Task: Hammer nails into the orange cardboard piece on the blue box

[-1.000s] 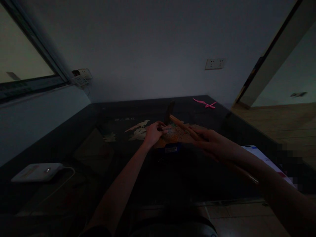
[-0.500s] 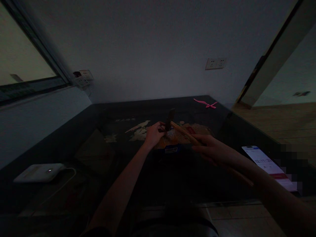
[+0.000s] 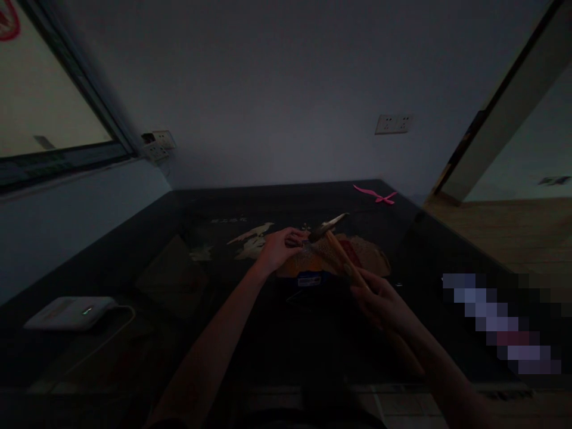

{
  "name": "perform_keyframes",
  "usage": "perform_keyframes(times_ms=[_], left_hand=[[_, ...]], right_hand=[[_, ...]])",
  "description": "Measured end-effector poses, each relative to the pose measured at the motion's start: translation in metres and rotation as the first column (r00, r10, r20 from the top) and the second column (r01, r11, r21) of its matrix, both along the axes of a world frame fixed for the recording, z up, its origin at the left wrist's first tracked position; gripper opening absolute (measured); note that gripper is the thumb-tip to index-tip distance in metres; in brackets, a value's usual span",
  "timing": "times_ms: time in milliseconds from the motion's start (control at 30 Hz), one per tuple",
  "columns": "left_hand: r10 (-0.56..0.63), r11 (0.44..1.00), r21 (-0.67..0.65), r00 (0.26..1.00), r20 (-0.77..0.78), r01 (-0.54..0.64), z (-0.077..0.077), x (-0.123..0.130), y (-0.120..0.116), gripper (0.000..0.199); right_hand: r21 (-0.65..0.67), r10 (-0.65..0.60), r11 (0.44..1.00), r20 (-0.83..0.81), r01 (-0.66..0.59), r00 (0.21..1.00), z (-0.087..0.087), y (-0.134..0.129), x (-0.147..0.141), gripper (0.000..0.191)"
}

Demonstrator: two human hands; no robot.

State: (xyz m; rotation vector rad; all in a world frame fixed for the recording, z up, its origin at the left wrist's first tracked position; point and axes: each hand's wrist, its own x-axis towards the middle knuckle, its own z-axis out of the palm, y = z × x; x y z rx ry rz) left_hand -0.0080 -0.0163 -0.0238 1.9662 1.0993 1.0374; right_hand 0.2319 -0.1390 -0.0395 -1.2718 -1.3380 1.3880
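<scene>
My right hand is closed round the wooden handle of a hammer. The dark metal head tilts with its lighter pointed end to the upper right; the other end lies close to my left fingers. My left hand has its fingers curled at the left edge of a printed plastic bag; what they pinch, if anything, is too dark to make out. This orange and brown bag, with a blue label at its front, lies on the black table, partly beneath the hammer.
At the left, a white power bank with a cable rests on the table. A pink ribbon lies near the far right corner. On the right is a pixelated phone. Wall sockets sit behind the table.
The hammer head has turned from nearly upright to tilted rightward, and my right hand has come slightly lower. My left hand stays by the bag. The whole view has shifted a little.
</scene>
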Motion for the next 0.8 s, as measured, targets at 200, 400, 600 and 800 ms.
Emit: perform_keyframes(times_ms=[200, 400, 600, 800], left_hand=[[0.052, 0.995, 0.093, 0.997, -0.052, -0.047, -0.0004, -0.0008, -0.0023, 0.028], [0.055, 0.991, 0.124, 0.996, -0.064, -0.047, 0.0005, -0.0006, -0.0044, 0.027], [0.056, 0.988, 0.144, 0.996, -0.066, -0.046, -0.0013, -0.002, -0.0026, 0.027], [0.045, 0.992, 0.125, 0.996, -0.077, -0.035, 0.0007, -0.0014, -0.0044, 0.023]], right_hand=[[0.005, 0.014, 1.0, -0.026, -0.014, 1.0, -0.0093, 0.0007, -0.0014, 0.057], [0.009, -0.014, 1.0, 0.007, 0.014, 1.0, -0.004, -0.0013, -0.0028, 0.058], [-0.013, -0.008, 1.0, -0.01, 0.008, 1.0, -0.0019, -0.003, -0.0051, 0.06], [0.003, 0.004, 1.0, -0.039, -0.004, 0.999, -0.0026, -0.0032, -0.003, 0.057]])
